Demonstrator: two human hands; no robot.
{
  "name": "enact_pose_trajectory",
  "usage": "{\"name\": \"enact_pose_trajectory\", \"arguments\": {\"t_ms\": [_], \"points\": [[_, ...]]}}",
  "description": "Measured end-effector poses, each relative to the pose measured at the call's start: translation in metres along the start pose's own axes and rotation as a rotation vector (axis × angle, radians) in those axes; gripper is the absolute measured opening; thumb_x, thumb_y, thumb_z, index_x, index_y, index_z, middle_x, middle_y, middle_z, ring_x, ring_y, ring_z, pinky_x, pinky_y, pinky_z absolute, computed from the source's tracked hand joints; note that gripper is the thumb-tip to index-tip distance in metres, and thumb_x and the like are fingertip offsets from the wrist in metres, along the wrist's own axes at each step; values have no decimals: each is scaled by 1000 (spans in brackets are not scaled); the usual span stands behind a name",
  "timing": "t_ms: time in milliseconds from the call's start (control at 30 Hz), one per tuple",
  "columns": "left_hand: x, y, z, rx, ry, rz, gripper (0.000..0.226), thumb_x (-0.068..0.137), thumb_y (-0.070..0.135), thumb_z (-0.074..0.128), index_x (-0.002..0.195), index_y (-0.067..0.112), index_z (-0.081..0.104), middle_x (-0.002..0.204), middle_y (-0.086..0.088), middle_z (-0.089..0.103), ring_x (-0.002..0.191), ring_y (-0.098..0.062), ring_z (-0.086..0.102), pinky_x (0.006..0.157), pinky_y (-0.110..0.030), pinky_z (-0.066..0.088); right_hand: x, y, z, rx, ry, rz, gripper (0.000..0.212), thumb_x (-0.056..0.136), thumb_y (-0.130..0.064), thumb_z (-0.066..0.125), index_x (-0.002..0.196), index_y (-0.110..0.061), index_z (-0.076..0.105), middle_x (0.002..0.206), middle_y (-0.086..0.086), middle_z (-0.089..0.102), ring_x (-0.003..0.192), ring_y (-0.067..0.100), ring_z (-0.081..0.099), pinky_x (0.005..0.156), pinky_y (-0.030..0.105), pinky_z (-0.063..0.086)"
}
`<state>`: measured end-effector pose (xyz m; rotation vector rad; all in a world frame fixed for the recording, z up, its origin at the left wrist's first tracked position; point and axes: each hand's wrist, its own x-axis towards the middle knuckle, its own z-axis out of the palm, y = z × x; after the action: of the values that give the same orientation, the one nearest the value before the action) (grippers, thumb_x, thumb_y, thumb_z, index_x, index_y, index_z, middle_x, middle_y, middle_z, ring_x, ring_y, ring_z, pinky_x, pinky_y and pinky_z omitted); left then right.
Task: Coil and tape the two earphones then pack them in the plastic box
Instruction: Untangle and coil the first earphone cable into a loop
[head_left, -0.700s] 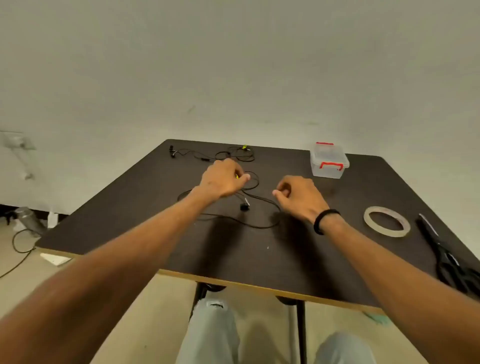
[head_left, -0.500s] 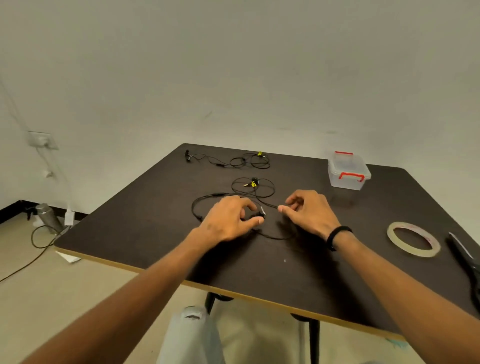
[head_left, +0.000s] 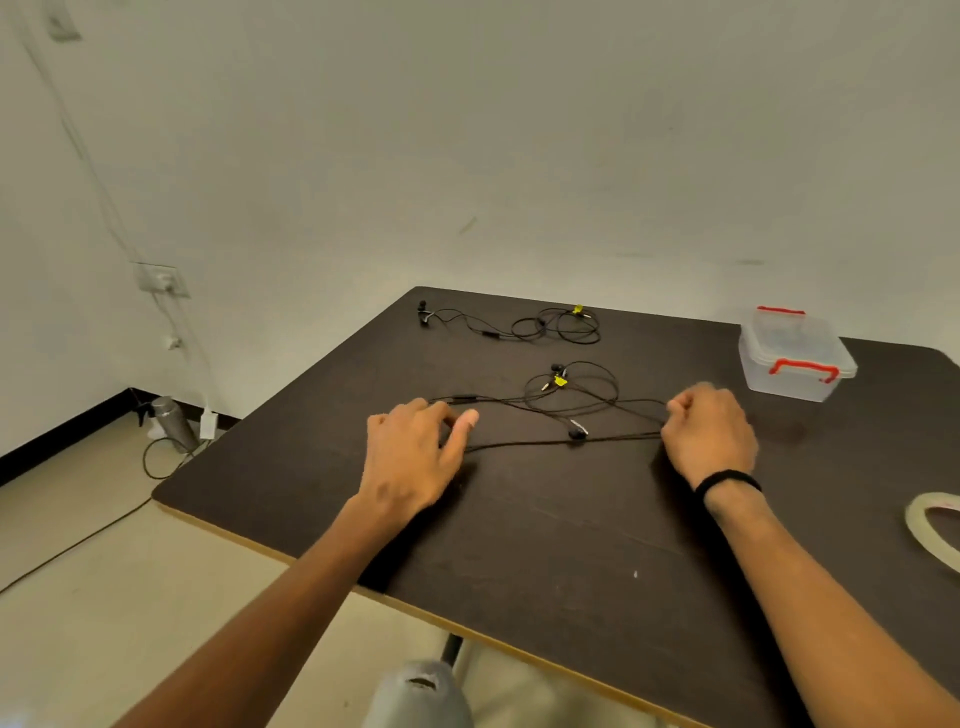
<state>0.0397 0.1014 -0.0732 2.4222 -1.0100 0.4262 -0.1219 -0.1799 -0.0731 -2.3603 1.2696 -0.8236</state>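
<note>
1. I see a dark table (head_left: 545, 545) against a pale wall; all places below are relative to it.
2. Near its middle, my left hand (head_left: 410, 462) and right hand (head_left: 709, 436) each pinch the cable of a black earphone (head_left: 574, 434), stretched between them.
3. A second earphone (head_left: 519, 325) lies loose at the table's far edge.
4. A clear plastic box (head_left: 795, 358) with red clips sits at the far right corner.
5. A tape roll (head_left: 930, 525) lies at the right edge.
</note>
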Motion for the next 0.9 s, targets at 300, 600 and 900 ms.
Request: {"name": "enact_pose_trajectory", "arguments": {"t_ms": [300, 600, 900], "points": [[6, 52, 35, -71, 16, 324, 53, 87, 81, 52, 109, 35, 71, 108, 16, 60, 106, -8, 49, 97, -30, 39, 5, 0, -4, 777, -83, 40, 7, 104, -16, 61, 109, -20, 58, 81, 4, 80, 67, 12, 69, 60, 32, 55], [91, 146, 87, -189, 167, 243, 42, 98, 63, 52, 90, 29, 74, 97, 7, 60, 99, -15, 52, 85, -39, 45, 43, 15, -14, 1578, -294, 464, 34, 100, 9, 44, 131, 1, 58, 106, 22, 73, 60, 9, 58, 54, 18, 46], [140, 61, 89, -199, -149, 111, 18, 93, 24, 71, 110, 23, 77, 104, 4, 73, 96, -13, 65, 93, -35, 54, 53, 22, -14, 1713, -319, 590, 23, 96, 5, 44, 94, -8, 63, 73, 8, 65, 46, 8, 44, 41, 19, 32]]}}
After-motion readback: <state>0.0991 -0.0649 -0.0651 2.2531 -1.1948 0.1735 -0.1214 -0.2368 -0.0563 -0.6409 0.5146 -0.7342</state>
